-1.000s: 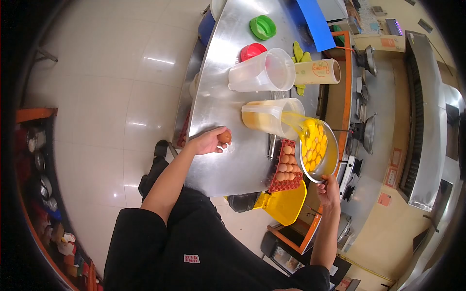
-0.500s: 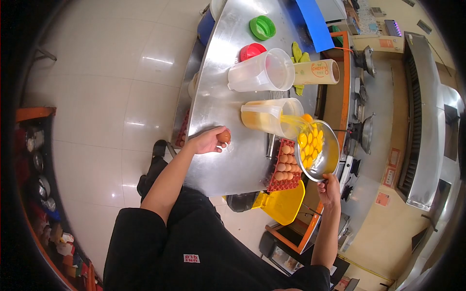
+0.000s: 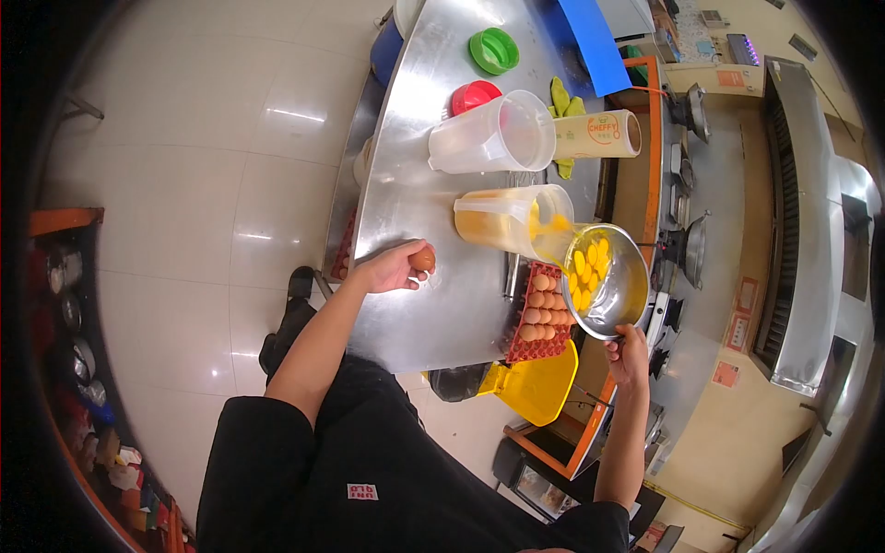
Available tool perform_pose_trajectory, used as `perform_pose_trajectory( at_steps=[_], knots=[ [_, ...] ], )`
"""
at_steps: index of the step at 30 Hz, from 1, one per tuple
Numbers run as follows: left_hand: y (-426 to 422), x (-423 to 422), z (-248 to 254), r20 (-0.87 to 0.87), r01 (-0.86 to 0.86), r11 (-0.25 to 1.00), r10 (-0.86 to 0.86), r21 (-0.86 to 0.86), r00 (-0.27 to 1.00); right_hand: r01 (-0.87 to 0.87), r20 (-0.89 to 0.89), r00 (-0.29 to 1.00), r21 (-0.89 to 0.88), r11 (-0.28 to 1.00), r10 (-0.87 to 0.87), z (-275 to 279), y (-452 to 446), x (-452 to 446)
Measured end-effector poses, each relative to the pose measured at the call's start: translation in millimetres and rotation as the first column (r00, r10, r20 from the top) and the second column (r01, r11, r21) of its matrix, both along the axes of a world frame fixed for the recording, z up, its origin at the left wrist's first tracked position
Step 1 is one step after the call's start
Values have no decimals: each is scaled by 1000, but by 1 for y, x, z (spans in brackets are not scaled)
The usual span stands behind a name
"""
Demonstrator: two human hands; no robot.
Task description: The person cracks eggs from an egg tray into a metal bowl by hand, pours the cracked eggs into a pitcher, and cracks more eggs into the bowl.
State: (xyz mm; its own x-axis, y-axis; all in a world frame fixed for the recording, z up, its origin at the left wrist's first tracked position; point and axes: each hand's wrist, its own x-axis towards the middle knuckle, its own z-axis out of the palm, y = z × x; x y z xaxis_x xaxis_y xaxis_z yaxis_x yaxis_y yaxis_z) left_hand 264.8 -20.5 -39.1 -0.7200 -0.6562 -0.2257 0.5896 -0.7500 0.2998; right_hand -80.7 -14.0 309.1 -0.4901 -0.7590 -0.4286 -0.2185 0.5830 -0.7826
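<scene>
My right hand (image 3: 629, 356) grips the rim of a metal bowl (image 3: 632, 293). The bowl tilts over the mouth of a clear plastic pitcher (image 3: 479, 219), and several egg yolks (image 3: 590, 267) lie in it. Yolk and egg white run over its lip into the pitcher, which holds yellow liquid. My left hand (image 3: 392, 267) has its fingers closed round a brown egg (image 3: 423, 259) above the steel table (image 3: 424, 323). Beside the bowl, a red egg tray (image 3: 535, 350) carries several brown eggs (image 3: 542, 309).
A second clear pitcher (image 3: 470, 138) stands beyond the first, with a red lid (image 3: 475, 96) and a green lid (image 3: 495, 51) behind it. A roll marked CHEFFY (image 3: 599, 135) lies across green gloves (image 3: 560, 97). Below the table edge is a yellow bin lid (image 3: 544, 387).
More yolks have slid from the bowl into the pitcher, so fewer are left in the bowl. The bowl has tipped slightly further. My left hand stays almost still with the egg.
</scene>
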Motion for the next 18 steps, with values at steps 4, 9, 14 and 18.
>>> perform_pose_trajectory(
  at_steps=[4,9,14,18],
  knots=[
    [1,0,1,4,1,1000,-1,4,1000,-4,-32,999,-9,1000,3,6,-1,10],
    [0,-2,-2,-3,-3,1000,3,-12,1000,-32,-49,998,-16,999,31,9,-6,14],
    [0,0,0,-19,-4,1000,4,-13,1000,-39,-40,998,-14,999,38,10,-10,15],
    [-1,0,0,-17,-7,1000,7,-14,1000,-45,-45,998,-16,999,45,10,-15,12]
  ],
)
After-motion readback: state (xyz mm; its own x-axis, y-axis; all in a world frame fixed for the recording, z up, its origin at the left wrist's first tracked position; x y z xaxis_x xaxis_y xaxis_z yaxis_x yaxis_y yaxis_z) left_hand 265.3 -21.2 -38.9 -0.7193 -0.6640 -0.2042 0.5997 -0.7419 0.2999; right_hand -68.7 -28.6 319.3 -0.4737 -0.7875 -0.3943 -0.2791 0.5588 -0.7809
